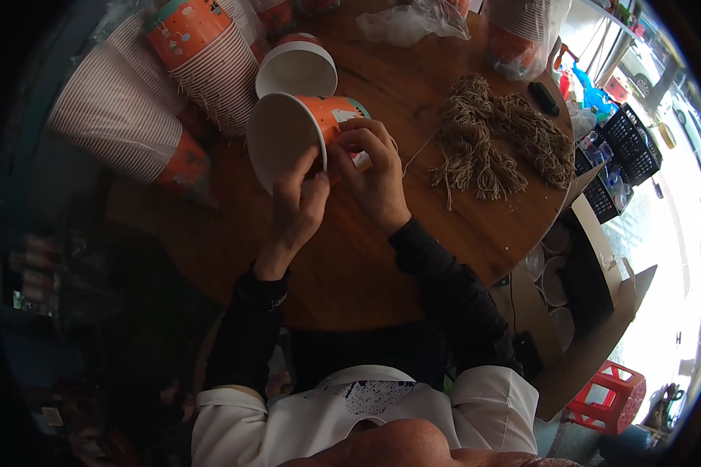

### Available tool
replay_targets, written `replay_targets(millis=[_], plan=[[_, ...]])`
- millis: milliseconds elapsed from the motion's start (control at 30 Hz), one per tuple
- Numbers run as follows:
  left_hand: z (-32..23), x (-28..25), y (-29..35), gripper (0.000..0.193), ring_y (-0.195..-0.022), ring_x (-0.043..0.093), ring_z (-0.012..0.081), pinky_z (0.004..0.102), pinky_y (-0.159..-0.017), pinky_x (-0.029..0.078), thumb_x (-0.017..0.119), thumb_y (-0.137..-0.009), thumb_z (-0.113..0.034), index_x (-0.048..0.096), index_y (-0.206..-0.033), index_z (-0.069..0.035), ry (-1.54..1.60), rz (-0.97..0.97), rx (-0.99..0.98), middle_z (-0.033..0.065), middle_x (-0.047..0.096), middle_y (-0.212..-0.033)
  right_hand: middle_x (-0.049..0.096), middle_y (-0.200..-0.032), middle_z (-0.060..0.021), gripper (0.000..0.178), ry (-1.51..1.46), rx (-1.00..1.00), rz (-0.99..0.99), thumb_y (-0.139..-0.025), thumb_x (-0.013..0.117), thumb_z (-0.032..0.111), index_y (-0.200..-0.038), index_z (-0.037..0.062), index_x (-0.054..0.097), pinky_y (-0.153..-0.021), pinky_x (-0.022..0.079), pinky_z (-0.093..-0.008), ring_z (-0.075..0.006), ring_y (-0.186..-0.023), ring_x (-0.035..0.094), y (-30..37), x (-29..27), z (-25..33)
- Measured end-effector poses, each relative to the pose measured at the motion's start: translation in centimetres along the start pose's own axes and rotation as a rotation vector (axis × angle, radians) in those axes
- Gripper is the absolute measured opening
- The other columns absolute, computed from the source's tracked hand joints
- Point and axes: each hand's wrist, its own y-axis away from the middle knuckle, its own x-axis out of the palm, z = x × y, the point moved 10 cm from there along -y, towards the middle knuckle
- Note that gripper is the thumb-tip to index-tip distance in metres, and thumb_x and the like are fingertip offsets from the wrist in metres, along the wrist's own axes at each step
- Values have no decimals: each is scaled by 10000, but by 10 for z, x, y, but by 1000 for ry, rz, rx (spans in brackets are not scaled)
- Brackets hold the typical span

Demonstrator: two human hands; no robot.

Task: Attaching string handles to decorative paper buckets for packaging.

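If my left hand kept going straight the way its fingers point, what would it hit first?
Probably the rim of the orange paper cup that the left hand is already touching; beyond it lies another white-lined cup, though depth is unclear.

Head cam, downward, prob. close

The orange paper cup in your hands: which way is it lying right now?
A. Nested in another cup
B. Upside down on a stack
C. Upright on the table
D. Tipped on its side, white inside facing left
D: the orange paper cup lies sideways between both hands, its white inside toward the person's left.
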Motion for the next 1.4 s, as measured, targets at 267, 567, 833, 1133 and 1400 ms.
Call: replay_targets(millis=[267,567,833,1133,1400], plan=[[23,-22,-4,153,-810,631,93,262,-706,507,586,-908,-54,646,-1035,6,-101,-126,-78,73,682,-866,598,-1051,-108,124,106,-158,15,-822,679,16,-923,2,608,-743,528,-327,-222,-834,629,3,7,16],[9,-22,3,104,-771,671,155,278,-687,519,580,-901,-32,625,-978,23,-435,-128,101,98,679,-828,644,-964,-144,170,-337,240,119,-896,610,71,-1036,-22,584,-774,552,-329,-245,-870,663,20,34,-35],[7,-23,37,81,-818,645,227,313,-670,526,547,-843,4,578,-912,-24,-377,-69,280,121,637,-1032,655,-944,-180,153,38,229,381,-866,614,105,-981,6,633,-710,510,-387,-345,-835,651,36,61,-64],[42,-10,14,108,-850,685,184,290,-699,541,608,-918,-61,637,-1013,-18,-168,-1,64,95,696,-927,648,-803,-214,133,196,275,481,-818,593,42,-935,-10,628,-647,499,-412,-389,-776,643,31,47,-56],[85,-21,20,131,-850,683,152,271,-706,536,630,-910,-42,659,-1034,-10,-116,-171,-38,92,705,-928,651,-774,-175,114,412,287,514,-872,595,71,-928,-14,647,-599,515,-358,-284,-658,670,19,23,-65]])
